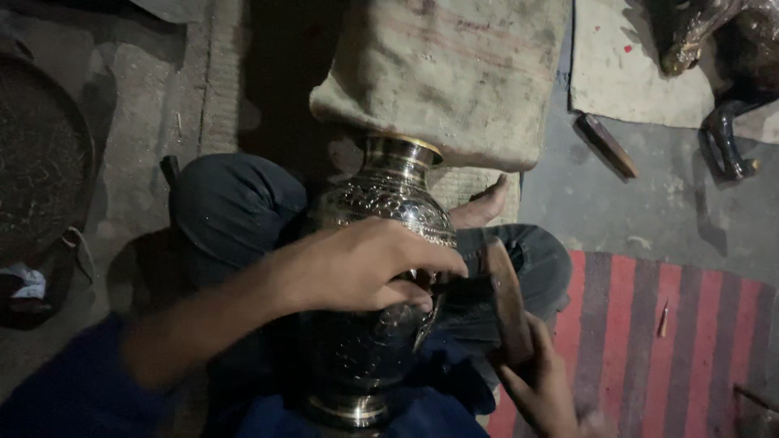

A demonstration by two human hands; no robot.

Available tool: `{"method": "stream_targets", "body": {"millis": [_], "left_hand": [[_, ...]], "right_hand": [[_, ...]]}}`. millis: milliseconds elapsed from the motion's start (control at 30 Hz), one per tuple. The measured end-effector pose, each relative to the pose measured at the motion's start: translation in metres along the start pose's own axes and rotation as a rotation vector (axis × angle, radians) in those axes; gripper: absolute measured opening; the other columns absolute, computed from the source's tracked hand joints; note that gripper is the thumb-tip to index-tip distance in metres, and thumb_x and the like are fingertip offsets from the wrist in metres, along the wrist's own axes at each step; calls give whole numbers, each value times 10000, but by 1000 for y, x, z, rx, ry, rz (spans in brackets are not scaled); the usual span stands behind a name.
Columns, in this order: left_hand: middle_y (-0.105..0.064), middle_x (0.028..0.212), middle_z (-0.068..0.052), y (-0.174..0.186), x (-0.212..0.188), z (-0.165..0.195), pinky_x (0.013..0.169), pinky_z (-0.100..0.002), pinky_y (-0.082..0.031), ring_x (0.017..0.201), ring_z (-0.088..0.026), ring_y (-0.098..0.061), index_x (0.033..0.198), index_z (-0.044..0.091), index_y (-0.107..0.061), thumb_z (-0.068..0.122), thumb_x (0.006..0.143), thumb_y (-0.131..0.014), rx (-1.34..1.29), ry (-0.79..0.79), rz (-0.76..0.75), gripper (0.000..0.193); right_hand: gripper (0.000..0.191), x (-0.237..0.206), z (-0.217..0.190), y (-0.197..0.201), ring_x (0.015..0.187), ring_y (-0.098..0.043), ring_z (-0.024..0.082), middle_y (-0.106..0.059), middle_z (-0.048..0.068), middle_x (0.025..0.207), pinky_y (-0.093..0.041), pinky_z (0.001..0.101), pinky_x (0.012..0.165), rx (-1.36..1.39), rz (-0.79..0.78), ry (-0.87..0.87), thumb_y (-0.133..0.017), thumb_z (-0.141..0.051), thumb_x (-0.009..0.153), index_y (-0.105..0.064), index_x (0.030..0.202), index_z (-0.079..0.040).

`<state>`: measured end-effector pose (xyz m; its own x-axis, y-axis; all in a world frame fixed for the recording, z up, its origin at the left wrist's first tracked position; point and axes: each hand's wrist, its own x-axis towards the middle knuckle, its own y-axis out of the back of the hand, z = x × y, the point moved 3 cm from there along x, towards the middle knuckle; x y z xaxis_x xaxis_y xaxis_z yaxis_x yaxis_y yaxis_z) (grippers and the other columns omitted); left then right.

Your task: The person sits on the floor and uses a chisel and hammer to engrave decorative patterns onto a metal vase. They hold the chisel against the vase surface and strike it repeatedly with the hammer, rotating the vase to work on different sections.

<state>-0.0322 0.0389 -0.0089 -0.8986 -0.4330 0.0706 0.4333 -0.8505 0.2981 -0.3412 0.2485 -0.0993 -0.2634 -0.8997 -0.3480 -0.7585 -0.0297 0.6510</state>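
1. The vase (pixel 381 268), dark engraved metal with a brass rim and foot, lies tilted across the person's lap, mouth pointing away and foot toward the body.
2. The left hand (pixel 365 264) rests on the vase's belly, fingers curled together; they seem to pinch a small tool against the metal, though the dim view makes that hard to confirm.
3. The right hand (pixel 544 385) is closed around the handle of a hammer (pixel 505 296), whose head sits just beside the left fingertips, near the vase's side.
4. The vase's mouth lies close to a worn cushion (pixel 454 73) on the floor ahead.
5. A bare foot (pixel 483 207) shows just right of the vase's neck, below the cushion.
6. A red striped rug (pixel 665 341) covers the floor to the right, under the right hand.
7. A round basket (pixel 40 154) sits at the left edge, well apart from the vase.
8. A dark metal figure (pixel 722 57) stands at the top right corner.
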Motion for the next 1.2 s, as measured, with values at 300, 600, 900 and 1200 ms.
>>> {"method": "stream_targets", "body": {"millis": [300, 600, 900, 1200], "left_hand": [[-782, 1110, -41, 1, 11, 3, 846, -382, -590, 935, -188, -782, 1304, 198, -662, 221, 845, -741, 70, 159, -163, 467], [-783, 1140, -75, -1, -4, 1, 887, -395, -577, 991, -210, -775, 1279, 145, -685, 238, 826, -763, 71, 66, 97, 469], [-796, 996, -95, -18, -37, -10, 754, -357, -630, 852, -199, -811, 1303, 129, -640, 291, 902, -719, -117, 157, 409, 440], [-788, 1035, -110, -31, -46, -18, 777, -332, -638, 919, -218, -804, 1290, 90, -609, 308, 938, -708, -85, 144, 545, 426]], "right_hand": [[679, -15, -20, 5, 808, -707, 198, -702, 139, 940, -599, 345, 714, 607, 357, 40, -749, 22, 804, -434, 1401, -54], [578, 21, -68, 36, 920, -693, 208, -668, 146, 1070, -569, 373, 840, 749, 146, -499, -520, -342, 938, -550, 1379, 31], [662, 60, -102, 90, 794, -679, 422, -683, 279, 1247, -592, 452, 606, 113, -133, -22, -804, 5, 920, -450, 1480, -2], [504, 97, -115, 107, 1185, -645, 188, -664, 116, 1334, -495, 363, 1057, 442, 45, -524, -550, -264, 1000, -591, 1432, -8]]}}
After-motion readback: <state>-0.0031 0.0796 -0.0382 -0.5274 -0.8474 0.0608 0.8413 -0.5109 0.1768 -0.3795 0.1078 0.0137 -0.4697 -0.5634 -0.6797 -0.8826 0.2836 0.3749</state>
